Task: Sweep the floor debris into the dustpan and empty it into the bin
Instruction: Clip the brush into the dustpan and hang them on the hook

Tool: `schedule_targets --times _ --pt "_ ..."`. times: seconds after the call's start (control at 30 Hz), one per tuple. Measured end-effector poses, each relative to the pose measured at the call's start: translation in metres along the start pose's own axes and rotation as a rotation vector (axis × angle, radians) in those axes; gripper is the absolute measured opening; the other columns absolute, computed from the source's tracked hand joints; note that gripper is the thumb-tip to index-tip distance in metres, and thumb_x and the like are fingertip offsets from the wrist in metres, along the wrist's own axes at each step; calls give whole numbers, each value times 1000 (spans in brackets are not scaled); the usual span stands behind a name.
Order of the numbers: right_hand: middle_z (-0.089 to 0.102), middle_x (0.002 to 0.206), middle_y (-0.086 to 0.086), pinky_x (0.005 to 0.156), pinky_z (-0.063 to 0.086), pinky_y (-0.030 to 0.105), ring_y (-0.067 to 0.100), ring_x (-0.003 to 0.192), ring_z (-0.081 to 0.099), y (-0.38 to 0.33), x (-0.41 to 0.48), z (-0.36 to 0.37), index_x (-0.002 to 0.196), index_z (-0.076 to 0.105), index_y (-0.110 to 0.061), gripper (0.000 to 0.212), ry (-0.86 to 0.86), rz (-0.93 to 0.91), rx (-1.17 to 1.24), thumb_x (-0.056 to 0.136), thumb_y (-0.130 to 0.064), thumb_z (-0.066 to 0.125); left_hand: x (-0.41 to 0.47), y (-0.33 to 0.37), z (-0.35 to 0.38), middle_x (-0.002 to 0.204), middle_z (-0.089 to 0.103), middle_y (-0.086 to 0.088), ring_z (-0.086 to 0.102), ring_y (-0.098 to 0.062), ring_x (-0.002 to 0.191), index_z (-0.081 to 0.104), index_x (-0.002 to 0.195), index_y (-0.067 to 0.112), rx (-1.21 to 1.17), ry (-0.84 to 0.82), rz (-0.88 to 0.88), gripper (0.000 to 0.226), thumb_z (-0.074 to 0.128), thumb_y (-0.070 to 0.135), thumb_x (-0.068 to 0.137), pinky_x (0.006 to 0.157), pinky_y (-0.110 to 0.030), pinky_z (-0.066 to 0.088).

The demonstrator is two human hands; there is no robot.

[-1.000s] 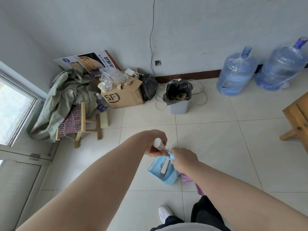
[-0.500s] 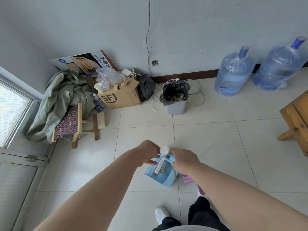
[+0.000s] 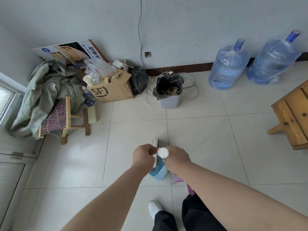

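Two hands meet over a blue dustpan, with the bin straight ahead at 12 o'clock.

The left hand (image 3: 143, 156) has its fingers curled around a flat white handle (image 3: 155, 142), which pokes out past the knuckles toward 12 o'clock. Just beside it at 3 o'clock, the right hand (image 3: 177, 159) is closed tight on a round-capped handle (image 3: 163, 152), seen end-on between the two fists. I cannot tell which tool each handle belongs to. The dustpan (image 3: 157, 174) hangs directly under the hands at 6 o'clock. Pink broom bristles (image 3: 177, 180) lie touching the tiled floor (image 3: 133, 134) at the dustpan's 4 o'clock, under the right forearm. The grey bin (image 3: 169, 102), black-lined and holding brown scraps, stands well apart near the far wall. A cardboard box (image 3: 113, 93) sits at its 9 o'clock and water bottles (image 3: 228, 67) at its 2 o'clock.
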State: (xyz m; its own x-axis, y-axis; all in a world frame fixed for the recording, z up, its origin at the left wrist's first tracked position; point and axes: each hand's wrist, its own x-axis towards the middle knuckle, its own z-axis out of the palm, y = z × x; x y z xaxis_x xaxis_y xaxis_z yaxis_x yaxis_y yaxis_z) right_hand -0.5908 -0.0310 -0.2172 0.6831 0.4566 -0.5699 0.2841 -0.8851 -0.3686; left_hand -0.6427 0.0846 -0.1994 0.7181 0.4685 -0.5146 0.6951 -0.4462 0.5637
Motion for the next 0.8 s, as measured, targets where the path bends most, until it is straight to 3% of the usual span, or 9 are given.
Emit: schedule_targets --times 0.07,0.17,0.3,0.43,0.53,0.67,0.73,0.8 --pt "64 121 8 89 50 33 29 113 60 2 4 -6 124 61 -11 29 16 3 18 96 -15 55 2 2 4 99 71 -8 62 -26 101 71 101 7 -19 19 8 49 35 -16 75 68 -19 45" --pt "61 124 9 92 49 33 29 114 59 10 13 -16 127 58 -10 31 29 -27 -18 98 -19 54 9 7 8 107 70 0 61 -15 104 70 104 12 -36 -8 63 57 35 -17 69 80 -18 42" --pt "61 121 8 87 49 34 28 111 59 19 25 -20 124 61 -13 31 -19 -76 -98 97 -25 53 25 8 11 99 70 -1 64 -15 101 60 88 17 -22 -41 93 49 34 -17 66 82 -22 49" --pt "61 105 5 73 47 30 27 97 61 21 34 -13 112 61 -13 24 -20 -135 -121 92 -24 55 32 7 10 96 68 4 63 -12 95 62 98 15 46 -59 86 45 42 -16 72 70 -12 42" --pt "51 91 3 65 40 28 24 83 53 25 37 -6 108 59 -8 25 -41 -147 -109 87 -22 55 31 4 16 93 65 7 64 -14 96 63 103 14 83 -45 62 35 53 -8 77 75 -20 47" --pt "45 82 1 57 33 26 24 78 50 31 36 -12 101 51 -10 20 -141 -171 -159 83 -19 53 27 9 21 96 67 4 64 -18 96 63 103 16 124 -49 66 23 67 10 81 81 -29 51" --pt "41 75 0 58 35 26 27 77 51 33 30 -18 93 39 -13 17 -191 -187 -177 81 -15 51 25 12 23 102 68 1 63 -20 97 63 105 15 180 -67 102 23 67 14 83 81 -30 51" --pt "43 80 0 61 38 28 26 80 52 35 25 -23 97 43 -14 16 -182 -205 -199 83 -17 51 25 14 22 104 69 -2 63 -23 99 62 106 12 224 -87 139 21 65 15 85 84 -34 52"
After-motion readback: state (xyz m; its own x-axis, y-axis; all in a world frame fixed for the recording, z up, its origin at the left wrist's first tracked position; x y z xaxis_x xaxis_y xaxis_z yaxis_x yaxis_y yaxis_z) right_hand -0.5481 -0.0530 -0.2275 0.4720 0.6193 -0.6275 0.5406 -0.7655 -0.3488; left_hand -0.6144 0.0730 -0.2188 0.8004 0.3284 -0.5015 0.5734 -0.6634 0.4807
